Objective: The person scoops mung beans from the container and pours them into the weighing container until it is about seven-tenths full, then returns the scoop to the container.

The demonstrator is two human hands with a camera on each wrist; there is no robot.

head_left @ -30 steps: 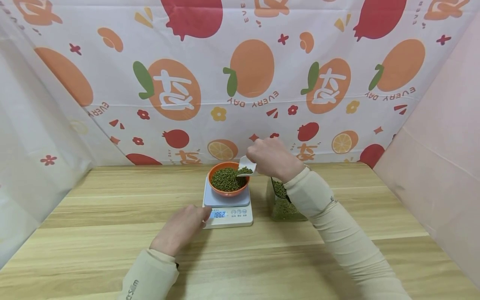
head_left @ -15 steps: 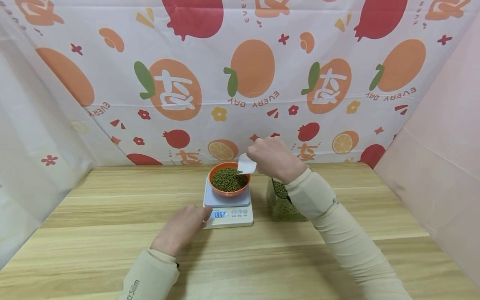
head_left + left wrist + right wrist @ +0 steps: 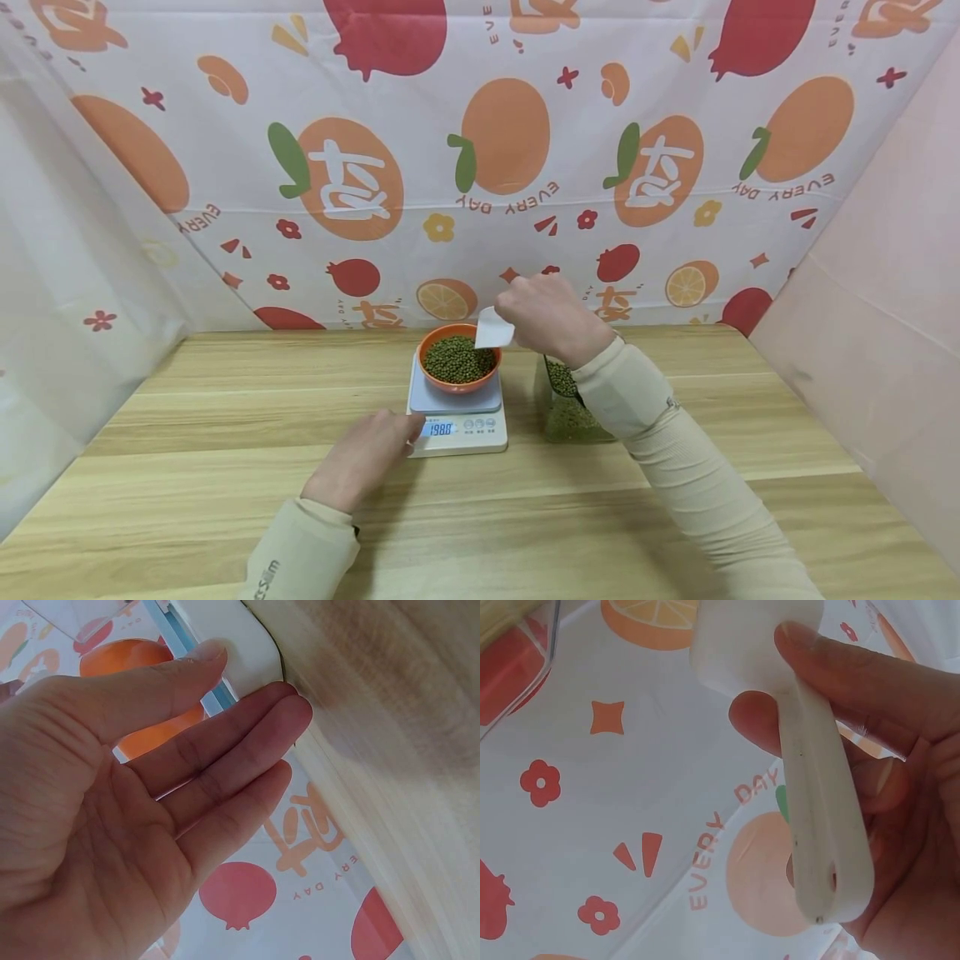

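My right hand (image 3: 551, 321) pinches the handle of a white plastic scoop (image 3: 493, 328), tilted over the right rim of an orange bowl (image 3: 459, 387). In the right wrist view thumb and fingers close on the scoop's handle (image 3: 821, 817). Mung beans (image 3: 453, 358) fill much of the bowl, which stands on a white digital kitchen scale (image 3: 491, 442). Its display (image 3: 440, 430) appears to read 198.0. My left hand (image 3: 367, 458) rests at the scale's front left corner, fingers fairly straight. In the left wrist view the thumb (image 3: 206, 656) touches the scale's body (image 3: 251, 652).
Right of the scale stands a clear container (image 3: 573, 421) of mung beans, partly hidden by my right forearm. A fruit-printed cloth (image 3: 420, 275) hangs behind the wooden table (image 3: 225, 417). Pale cloths hang at both sides.
The scoop has tipped over further, and the beans seen in it a second ago no longer show. The display has risen from 186.2 to about 198.0. My left hand stays put.
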